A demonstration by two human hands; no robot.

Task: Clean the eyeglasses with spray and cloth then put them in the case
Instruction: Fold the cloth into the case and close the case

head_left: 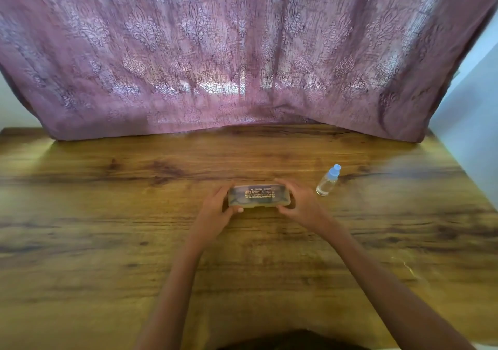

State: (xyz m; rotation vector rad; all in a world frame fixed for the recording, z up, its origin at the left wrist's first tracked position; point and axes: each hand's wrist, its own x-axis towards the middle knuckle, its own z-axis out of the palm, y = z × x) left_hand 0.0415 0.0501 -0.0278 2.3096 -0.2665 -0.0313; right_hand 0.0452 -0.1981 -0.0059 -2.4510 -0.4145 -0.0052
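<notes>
A translucent tan glasses case with gold print on its lid lies closed at the middle of the wooden table. Dark shapes show through the lid; I cannot tell whether they are the eyeglasses or a cloth. My left hand grips the case's left end, fingers over the far edge and thumb at the near edge. My right hand grips the right end the same way. A small clear spray bottle with a light blue cap stands to the right of the case, apart from my right hand.
A mauve patterned curtain hangs behind the table and its hem rests on the far edge. A pale wall runs along the right side. Bare wood surrounds the case on all sides.
</notes>
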